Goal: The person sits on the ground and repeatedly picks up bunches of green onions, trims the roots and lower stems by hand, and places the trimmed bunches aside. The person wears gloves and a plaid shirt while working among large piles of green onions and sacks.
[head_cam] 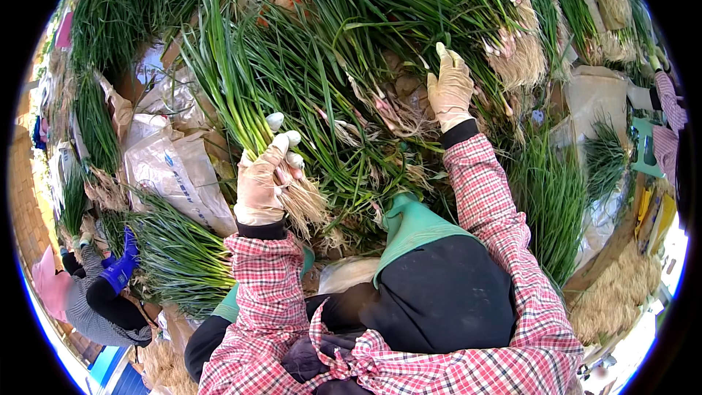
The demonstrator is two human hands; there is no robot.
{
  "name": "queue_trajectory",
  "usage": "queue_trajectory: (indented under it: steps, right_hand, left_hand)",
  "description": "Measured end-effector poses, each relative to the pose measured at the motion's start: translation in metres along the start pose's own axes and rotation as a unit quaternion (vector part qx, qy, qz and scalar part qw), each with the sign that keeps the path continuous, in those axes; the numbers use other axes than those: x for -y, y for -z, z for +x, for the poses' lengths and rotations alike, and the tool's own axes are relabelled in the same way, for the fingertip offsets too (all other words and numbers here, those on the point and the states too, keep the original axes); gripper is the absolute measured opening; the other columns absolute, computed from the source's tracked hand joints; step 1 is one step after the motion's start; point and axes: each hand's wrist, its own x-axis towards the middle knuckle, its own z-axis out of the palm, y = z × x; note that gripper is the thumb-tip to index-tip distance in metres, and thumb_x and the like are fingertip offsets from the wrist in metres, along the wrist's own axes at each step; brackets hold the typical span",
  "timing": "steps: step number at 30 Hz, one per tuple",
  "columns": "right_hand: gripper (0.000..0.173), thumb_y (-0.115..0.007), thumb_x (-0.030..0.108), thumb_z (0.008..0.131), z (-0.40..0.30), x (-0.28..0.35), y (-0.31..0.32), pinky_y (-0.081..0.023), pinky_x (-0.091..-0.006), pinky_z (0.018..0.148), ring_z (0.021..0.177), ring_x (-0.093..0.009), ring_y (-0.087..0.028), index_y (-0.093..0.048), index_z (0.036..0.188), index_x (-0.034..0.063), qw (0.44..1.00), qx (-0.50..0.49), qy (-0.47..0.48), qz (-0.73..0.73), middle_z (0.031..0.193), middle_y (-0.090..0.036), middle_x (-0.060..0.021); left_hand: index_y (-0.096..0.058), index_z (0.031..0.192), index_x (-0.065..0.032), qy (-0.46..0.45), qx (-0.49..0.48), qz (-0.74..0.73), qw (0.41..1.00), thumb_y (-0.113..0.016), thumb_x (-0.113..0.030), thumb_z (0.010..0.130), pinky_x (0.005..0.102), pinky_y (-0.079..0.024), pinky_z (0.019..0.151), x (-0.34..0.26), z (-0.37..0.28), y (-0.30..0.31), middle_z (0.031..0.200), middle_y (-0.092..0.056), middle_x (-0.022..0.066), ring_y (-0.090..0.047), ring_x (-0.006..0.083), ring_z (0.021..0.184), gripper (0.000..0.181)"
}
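My left hand (259,189), in a pale rubber glove, is shut around a bunch of young garlic plants (233,101). Their green leaves point up and away, and the pinkish bases and stringy roots (300,197) hang out to the right. White rounded tips show by these fingers; whether they are covered fingertips or bulbs is unclear. My right hand (451,88), gloved too, reaches over the pile with thumb and fingers apart and nothing visible in it. Close by lie loose garlic plants (388,109) and, to its right, a thick bundle with long pale roots (518,52).
Crumpled white woven sacks (175,170) with writing lie at left. More garlic bundles (181,255) surround me. At lower left a person in blue boots (122,263) sits. Cut roots (614,296) are heaped at right, near a green plastic stool (643,148) and another person's checked sleeve (670,99).
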Motion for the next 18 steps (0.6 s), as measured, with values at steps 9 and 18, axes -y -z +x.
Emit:
queue_trajectory:
  steps: [9,18]
  right_hand:
    - [0.016,-0.062,0.022,0.084,-0.017,0.063,-0.009,-0.043,-0.0239,0.057,0.06,-0.011,-0.051,-0.063,0.083,0.0059,0.787,0.224,-0.196,0.541,0.072,-0.057,-0.0003]
    - [0.037,-0.066,0.031,0.075,-0.019,0.056,-0.031,-0.048,-0.0379,0.072,0.082,-0.029,-0.059,-0.055,0.097,0.003,0.935,0.344,0.003,0.084,0.09,-0.06,-0.0146]
  left_hand:
    - [-0.052,0.114,-0.0045,0.047,0.046,-0.006,0.998,-0.059,-0.008,0.085,0.0252,-0.046,0.046,0.019,-0.004,-0.007,0.085,-0.064,0.0094,-0.059,0.0133,0.057,0.03]
    - [-0.052,0.113,-0.005,0.02,0.038,0.013,0.999,-0.058,-0.01,0.086,0.0258,-0.046,0.047,0.025,-0.001,-0.015,0.085,-0.064,0.0082,-0.059,0.0141,0.059,0.029]
